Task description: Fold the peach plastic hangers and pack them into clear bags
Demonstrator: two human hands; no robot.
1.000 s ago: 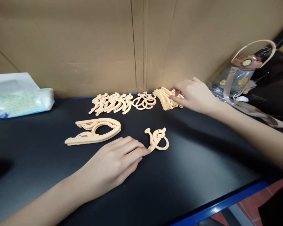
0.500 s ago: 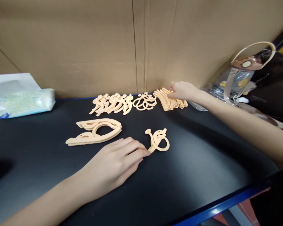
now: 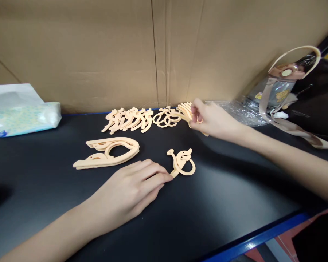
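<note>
My left hand [image 3: 144,183] is low over the table, its fingertips closed on the lower end of a small beige hanger piece [image 3: 178,167] with a looped hook and a ring. At the back right, my right hand [image 3: 205,118] pinches a curved beige hanger arm [image 3: 183,117], raised just above a row of similar arms [image 3: 184,106]. The hand partly hides that row. Beyond my left hand lies a folded beige hanger [image 3: 123,160], its two arms pointing left.
Along the cardboard wall [image 3: 98,54] lie a pile of curved beige pieces [image 3: 131,120] and several ring-shaped hooks [image 3: 161,123]. A tissue pack [image 3: 24,116] is at the left. Clear plastic wrap [image 3: 240,112], a strapped bottle [image 3: 281,89] and a black bag [image 3: 317,105] stand right.
My right hand has come away from the row, nearer and slightly left, with one curved hanger arm in its fingers. My left hand keeps its hold on the small hanger piece.
</note>
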